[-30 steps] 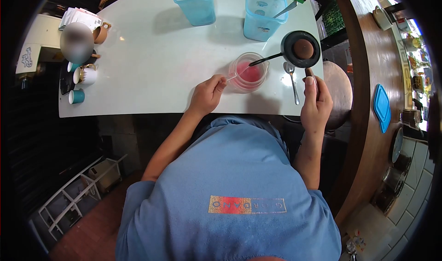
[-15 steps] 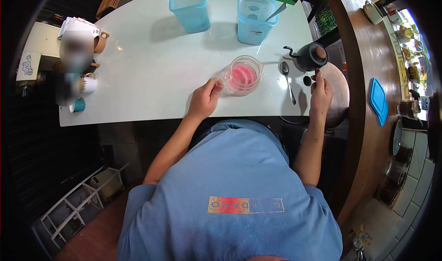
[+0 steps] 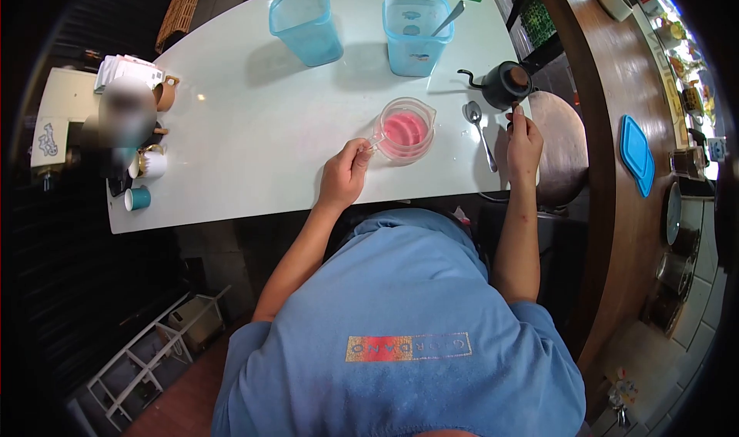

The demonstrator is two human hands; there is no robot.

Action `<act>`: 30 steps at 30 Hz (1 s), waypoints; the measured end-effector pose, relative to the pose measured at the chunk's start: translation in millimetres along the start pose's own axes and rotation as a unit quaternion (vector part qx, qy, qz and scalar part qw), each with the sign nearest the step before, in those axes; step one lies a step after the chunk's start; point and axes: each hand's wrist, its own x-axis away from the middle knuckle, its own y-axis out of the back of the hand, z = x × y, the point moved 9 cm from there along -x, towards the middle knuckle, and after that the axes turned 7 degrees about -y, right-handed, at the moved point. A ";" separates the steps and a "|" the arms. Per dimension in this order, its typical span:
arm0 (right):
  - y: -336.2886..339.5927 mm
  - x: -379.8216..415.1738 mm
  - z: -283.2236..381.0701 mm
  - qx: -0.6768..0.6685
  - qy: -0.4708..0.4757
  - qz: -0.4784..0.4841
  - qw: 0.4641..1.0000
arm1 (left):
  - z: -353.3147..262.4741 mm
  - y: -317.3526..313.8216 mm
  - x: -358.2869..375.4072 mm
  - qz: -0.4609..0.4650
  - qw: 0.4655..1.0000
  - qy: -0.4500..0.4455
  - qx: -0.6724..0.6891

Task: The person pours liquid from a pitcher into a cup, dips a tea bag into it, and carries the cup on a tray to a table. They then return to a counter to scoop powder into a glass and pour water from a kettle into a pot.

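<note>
My left hand (image 3: 344, 175) is closed round the handle of a clear glass jug (image 3: 406, 131), which stands on the white table (image 3: 254, 152) with pink liquid inside. At the right, the fingers of my right hand (image 3: 525, 143) are closed on the handle of a black gooseneck kettle (image 3: 504, 84), its spout pointing left. Between jug and kettle lies a metal spoon (image 3: 482, 137). Beyond the jug are two light blue plastic containers, one on the left (image 3: 306, 27) and one on the right (image 3: 416, 36) with a utensil leaning in it.
Cups, among them a brown one (image 3: 165, 94) and a teal one (image 3: 137, 199), stand along the table's left edge. A round stool top (image 3: 560, 148) is beside the table at the right. Farther right, blue lids (image 3: 637, 156) lie on a wooden counter (image 3: 596, 75).
The view has shifted slightly. The kettle and my right hand are a little farther left relative to the spoon, and the small dark round thing near the spoon is no longer visible. My left hand keeps its hold.
</note>
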 end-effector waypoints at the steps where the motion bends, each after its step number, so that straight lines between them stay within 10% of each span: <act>1: -1.0 2.5 4.1 0.015 0.005 0.004 1.000 | 0.8 0.4 0.0 -0.004 1.000 0.002 -0.001; 8: 46.1 15.5 -32.1 -0.136 -0.027 -0.110 0.984 | 4.8 -1.4 1.6 0.016 0.999 0.030 0.011; 13: 18.5 69.9 -5.3 0.255 0.093 -0.065 0.960 | 5.1 -0.9 2.9 0.012 1.000 0.014 0.016; 21: 2.3 79.9 5.0 0.424 0.132 -0.067 0.894 | 11.0 -1.1 3.1 0.005 0.995 0.054 0.080; 24: 5.0 81.5 5.0 0.295 0.024 0.000 0.955 | 10.8 -2.4 -2.1 0.036 0.991 0.070 0.110; 30: 30.9 129.9 82.2 -0.053 0.173 -0.150 0.972 | 8.1 -0.2 -12.7 0.119 0.981 0.092 0.126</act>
